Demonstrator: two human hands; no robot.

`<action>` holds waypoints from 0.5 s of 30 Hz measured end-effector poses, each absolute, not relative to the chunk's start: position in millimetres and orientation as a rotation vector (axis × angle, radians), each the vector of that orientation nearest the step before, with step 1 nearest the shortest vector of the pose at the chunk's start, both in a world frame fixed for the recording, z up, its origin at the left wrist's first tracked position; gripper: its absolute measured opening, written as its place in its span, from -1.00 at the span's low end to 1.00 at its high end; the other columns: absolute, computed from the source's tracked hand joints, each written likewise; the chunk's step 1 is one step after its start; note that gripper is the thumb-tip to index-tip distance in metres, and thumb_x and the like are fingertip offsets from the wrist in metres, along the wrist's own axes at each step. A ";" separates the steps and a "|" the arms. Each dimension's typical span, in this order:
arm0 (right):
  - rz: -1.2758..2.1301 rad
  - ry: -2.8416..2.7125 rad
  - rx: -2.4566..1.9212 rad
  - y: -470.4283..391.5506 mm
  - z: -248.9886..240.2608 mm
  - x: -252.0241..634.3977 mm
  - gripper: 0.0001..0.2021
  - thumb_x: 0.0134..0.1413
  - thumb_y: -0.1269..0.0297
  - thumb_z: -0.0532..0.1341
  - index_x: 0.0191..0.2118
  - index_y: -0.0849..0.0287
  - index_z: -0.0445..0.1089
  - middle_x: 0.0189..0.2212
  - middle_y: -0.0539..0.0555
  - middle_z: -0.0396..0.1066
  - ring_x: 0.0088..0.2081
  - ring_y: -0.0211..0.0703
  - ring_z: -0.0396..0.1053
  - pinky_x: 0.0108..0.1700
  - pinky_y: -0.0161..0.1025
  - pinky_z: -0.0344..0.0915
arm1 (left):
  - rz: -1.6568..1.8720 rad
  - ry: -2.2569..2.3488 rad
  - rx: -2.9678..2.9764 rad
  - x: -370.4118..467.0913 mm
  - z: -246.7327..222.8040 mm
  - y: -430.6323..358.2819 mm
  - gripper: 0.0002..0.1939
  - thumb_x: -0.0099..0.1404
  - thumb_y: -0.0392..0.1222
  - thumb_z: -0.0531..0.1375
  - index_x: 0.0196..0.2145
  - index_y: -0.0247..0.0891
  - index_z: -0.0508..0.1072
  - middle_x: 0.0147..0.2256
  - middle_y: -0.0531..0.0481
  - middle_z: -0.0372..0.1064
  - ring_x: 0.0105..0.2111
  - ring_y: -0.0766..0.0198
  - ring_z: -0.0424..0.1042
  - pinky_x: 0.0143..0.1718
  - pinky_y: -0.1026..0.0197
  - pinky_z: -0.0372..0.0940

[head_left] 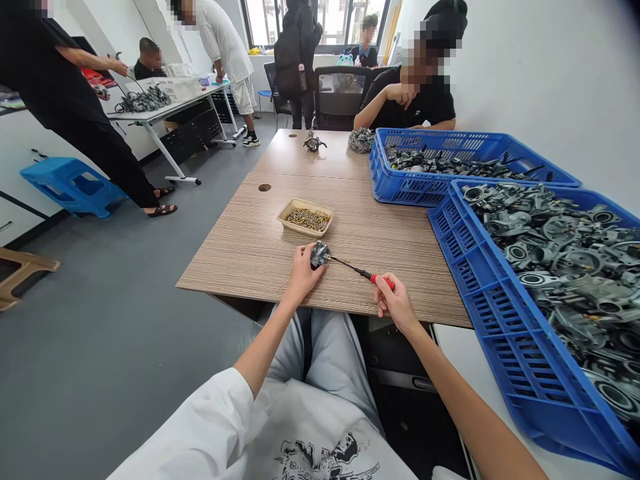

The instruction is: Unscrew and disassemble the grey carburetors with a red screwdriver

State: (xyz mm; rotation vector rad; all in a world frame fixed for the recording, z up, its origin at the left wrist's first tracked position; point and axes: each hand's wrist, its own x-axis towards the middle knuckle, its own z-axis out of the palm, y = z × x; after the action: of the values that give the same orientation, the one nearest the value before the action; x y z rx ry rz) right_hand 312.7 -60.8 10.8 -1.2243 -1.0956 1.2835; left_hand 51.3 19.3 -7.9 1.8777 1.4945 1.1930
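Near the front edge of the wooden table [230, 233], my left hand [301, 275] grips a small grey metal part [320, 254]. My right hand [395, 300] is closed round the red handle of a screwdriver [361, 271]. The screwdriver's long dark shaft points left, and its tip meets the right side of the metal part. Just beyond my left hand sits a cream tray [286, 222] filled with small brass-coloured and silvery pieces.
Two blue crates, one nearer [500, 320] and one farther [400, 190], hold many grey metal parts at the right. Another metal part [314, 143] lies at the table's far end. A person [420, 100] sits behind the farther crate; others are at the back and left.
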 end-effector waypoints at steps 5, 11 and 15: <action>1.262 -1.124 -1.250 -61.5 13.5 310.7 -0.56 0.23 -0.21 0.32 -0.31 0.05 0.23 -0.64 -0.14 0.34 -0.72 -0.35 0.06 -0.77 -0.38 0.27 | 1.192 1.498 1.879 52.0 -6.4 18.7 -0.36 0.26 -0.21 0.40 0.26 -0.13 0.35 0.10 -0.17 0.25 0.17 -0.05 0.36 0.26 -0.07 0.27; 1.255 -1.124 -1.275 -61.7 11.6 310.3 -0.54 0.23 -0.23 0.30 -0.32 0.04 0.21 -0.65 -0.14 0.34 -0.74 -0.35 0.06 -0.77 -0.38 0.26 | 1.198 1.499 1.883 52.3 -7.0 19.1 -0.36 0.25 -0.22 0.40 0.25 -0.13 0.35 0.09 -0.17 0.25 0.17 -0.05 0.36 0.26 -0.08 0.28; 1.257 -1.122 -1.278 -61.3 9.6 311.2 -0.54 0.23 -0.24 0.29 -0.30 0.03 0.20 -0.65 -0.15 0.34 -0.74 -0.34 0.08 -0.76 -0.37 0.26 | 1.203 1.493 1.884 52.3 -6.8 18.7 -0.36 0.26 -0.22 0.40 0.25 -0.12 0.35 0.09 -0.16 0.25 0.16 -0.04 0.36 0.26 -0.07 0.28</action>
State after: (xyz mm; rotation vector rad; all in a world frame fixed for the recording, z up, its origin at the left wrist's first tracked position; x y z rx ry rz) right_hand 311.2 -61.3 9.6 -1.2784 -1.1216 1.2571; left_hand 52.3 18.7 -6.8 1.8843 1.4926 1.2030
